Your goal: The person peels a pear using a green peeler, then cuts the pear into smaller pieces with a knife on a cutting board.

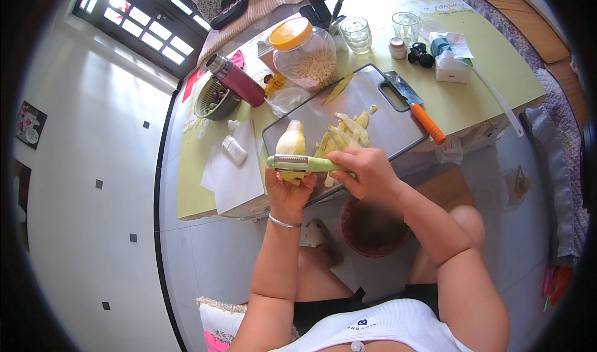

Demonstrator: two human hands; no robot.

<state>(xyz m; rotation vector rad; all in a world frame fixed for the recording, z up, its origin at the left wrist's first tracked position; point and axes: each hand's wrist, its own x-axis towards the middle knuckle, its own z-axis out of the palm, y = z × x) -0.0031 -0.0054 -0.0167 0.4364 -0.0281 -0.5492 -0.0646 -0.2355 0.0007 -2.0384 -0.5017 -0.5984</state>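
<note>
My left hand (286, 193) grips a pale yellow, partly peeled fruit (290, 142) from below and holds it upright over the near edge of a grey cutting board (385, 125). My right hand (364, 173) holds a green peeler (305, 163) by its handle, with the blade end lying across the fruit's lower part. A pile of yellow peel strips (343, 134) lies on the board just behind my hands.
A knife with an orange handle (420, 109) rests on the board's right side. Behind stand a jar with an orange lid (305, 52), two glasses (357, 33), a red flask (237, 81) and a bowl (214, 100). White paper (233, 171) lies left. A round bowl (373, 227) sits on the floor.
</note>
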